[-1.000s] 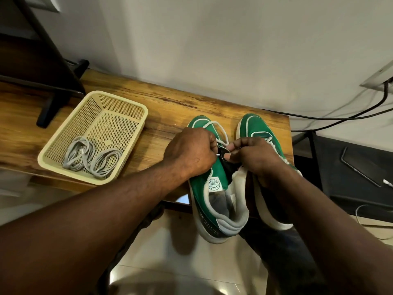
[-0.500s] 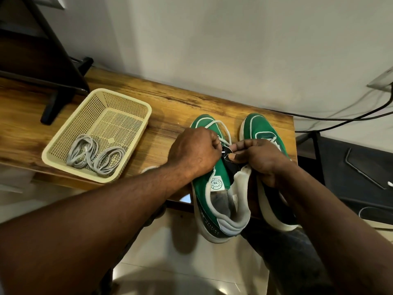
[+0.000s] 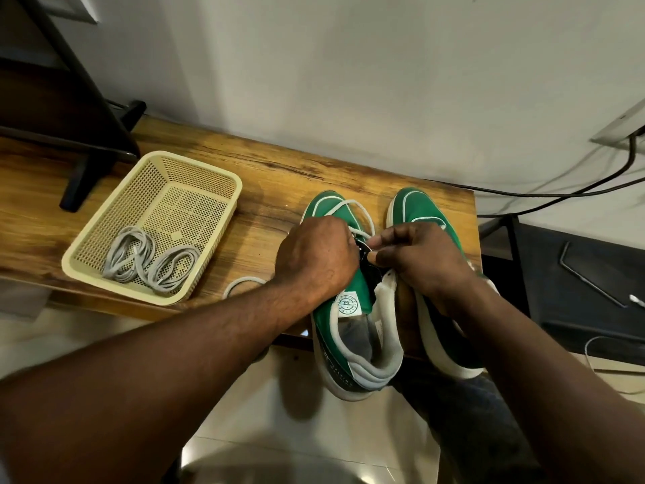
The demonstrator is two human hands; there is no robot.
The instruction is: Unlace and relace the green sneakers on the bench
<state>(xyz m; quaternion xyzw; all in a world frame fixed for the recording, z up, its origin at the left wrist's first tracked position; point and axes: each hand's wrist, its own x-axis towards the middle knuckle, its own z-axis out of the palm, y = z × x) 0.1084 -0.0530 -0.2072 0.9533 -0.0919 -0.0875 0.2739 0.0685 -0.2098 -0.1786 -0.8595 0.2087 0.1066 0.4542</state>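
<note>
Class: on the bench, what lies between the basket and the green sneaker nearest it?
Head view: a loop of white lace lies on bare bench wood between the basket and the left sneaker.

Open bench (image 3: 272, 190) strip between mesh basket (image 3: 195, 176) and green sneakers (image 3: 417, 206)
Wall (image 3: 349, 82) behind; a white lace loop (image 3: 233, 285) lies at its near edge.
</note>
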